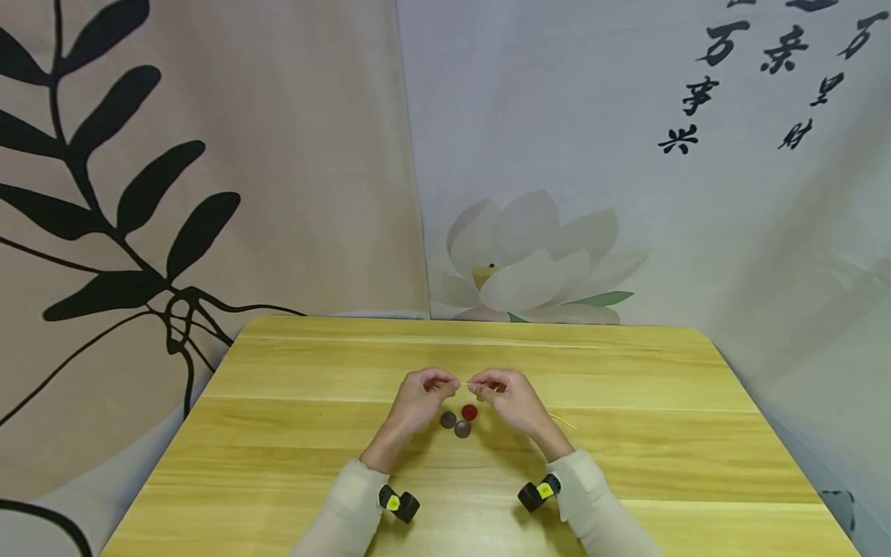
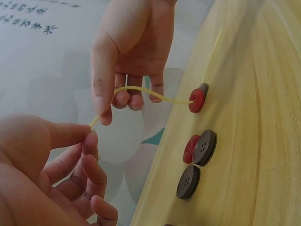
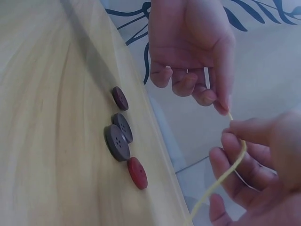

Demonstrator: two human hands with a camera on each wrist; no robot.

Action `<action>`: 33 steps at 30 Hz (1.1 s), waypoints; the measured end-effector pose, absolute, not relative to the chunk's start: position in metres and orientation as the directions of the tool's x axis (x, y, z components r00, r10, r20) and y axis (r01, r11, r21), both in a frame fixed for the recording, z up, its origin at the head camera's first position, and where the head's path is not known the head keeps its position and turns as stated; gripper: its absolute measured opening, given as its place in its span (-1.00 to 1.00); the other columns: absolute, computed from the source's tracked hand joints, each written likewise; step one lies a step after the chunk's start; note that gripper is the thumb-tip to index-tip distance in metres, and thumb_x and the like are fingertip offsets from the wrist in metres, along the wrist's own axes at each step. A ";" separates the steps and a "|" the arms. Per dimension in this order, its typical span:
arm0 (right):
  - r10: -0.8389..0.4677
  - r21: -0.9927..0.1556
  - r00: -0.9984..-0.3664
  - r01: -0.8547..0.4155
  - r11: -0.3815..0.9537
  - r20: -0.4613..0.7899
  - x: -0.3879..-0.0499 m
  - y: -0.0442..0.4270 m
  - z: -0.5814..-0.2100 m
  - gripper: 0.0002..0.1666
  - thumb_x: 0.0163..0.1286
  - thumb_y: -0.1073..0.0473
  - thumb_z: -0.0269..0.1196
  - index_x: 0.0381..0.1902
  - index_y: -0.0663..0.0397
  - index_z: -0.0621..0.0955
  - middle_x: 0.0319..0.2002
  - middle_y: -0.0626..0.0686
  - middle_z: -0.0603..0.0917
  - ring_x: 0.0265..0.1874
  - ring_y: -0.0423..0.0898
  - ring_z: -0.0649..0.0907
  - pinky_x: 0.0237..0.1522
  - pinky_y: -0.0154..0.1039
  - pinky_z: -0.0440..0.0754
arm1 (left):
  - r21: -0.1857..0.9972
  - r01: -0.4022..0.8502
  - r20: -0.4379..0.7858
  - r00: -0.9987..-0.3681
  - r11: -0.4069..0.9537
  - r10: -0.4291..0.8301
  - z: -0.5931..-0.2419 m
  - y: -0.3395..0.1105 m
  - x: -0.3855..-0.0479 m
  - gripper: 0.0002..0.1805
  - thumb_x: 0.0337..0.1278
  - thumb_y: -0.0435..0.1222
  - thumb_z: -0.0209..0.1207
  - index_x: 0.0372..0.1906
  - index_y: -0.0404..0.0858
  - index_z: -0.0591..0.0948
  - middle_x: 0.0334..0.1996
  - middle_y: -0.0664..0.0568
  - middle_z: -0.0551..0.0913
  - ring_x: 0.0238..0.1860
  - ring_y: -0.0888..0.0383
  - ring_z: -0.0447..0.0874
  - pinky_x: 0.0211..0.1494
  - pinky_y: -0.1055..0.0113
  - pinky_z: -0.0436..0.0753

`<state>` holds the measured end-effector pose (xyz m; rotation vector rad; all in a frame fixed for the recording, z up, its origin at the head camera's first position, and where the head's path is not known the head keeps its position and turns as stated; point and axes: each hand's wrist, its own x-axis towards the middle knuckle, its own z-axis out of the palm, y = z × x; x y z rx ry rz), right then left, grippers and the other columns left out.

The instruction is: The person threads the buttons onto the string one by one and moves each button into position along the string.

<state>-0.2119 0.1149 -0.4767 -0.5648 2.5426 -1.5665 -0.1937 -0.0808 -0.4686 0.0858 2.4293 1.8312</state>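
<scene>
My left hand (image 1: 420, 400) pinches the tip of a thin yellow cord (image 2: 136, 88) between thumb and forefinger. Close beside it my right hand (image 1: 510, 396) pinches the same cord, with only a short piece showing between the fingertips. From the right hand the cord bends down to a red button (image 2: 196, 100); whether it passes through that button I cannot tell. Below the hands lie another red button (image 1: 469, 412), a grey-brown button (image 1: 448, 419) and a second grey-brown button (image 1: 462, 428), close together. In the right wrist view a dark red button (image 3: 120, 98) lies apart from them.
The wooden table (image 1: 313, 464) spreads out around both hands. A loose yellow cord tail (image 1: 564, 422) lies on it beyond the right wrist. Behind the table hang printed curtains (image 1: 334, 193) with leaves, a pale flower and dark characters.
</scene>
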 end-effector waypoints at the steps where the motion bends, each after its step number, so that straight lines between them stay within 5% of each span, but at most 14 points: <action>1: -0.359 -0.881 -0.927 -0.254 0.398 0.105 -0.212 0.115 -0.477 -0.81 0.42 0.21 0.25 -0.13 0.19 0.72 -0.26 0.20 0.74 -0.32 -0.06 0.66 -0.32 -0.28 0.56 | 0.961 -0.014 -0.045 -0.994 0.275 0.104 -0.468 -0.081 -0.194 -0.82 0.34 -0.23 0.20 -0.18 -0.28 0.70 -0.33 0.00 0.68 -0.14 -0.21 0.60 -0.18 0.25 0.50; 22: -0.339 -0.907 -0.936 -0.223 0.357 0.097 -0.214 0.117 -0.477 -0.86 0.43 0.23 0.22 -0.18 0.01 0.72 -0.19 0.22 0.72 -0.30 -0.13 0.65 -0.26 -0.23 0.56 | 0.963 -0.011 -0.041 -0.993 0.270 0.106 -0.468 -0.079 -0.196 -0.83 0.34 -0.21 0.21 -0.19 -0.24 0.70 -0.31 -0.03 0.68 -0.12 -0.20 0.60 -0.17 0.26 0.51; 33: -0.316 -0.918 -0.946 -0.192 0.347 0.079 -0.218 0.122 -0.477 -0.81 0.44 0.18 0.21 -0.12 0.11 0.71 -0.21 0.26 0.71 -0.26 0.09 0.66 -0.47 -0.31 0.50 | 0.949 -0.011 -0.042 -0.995 0.316 0.091 -0.471 -0.087 -0.199 -0.80 0.33 -0.19 0.22 -0.15 -0.22 0.71 -0.27 0.03 0.68 -0.19 -0.03 0.60 -0.24 0.29 0.51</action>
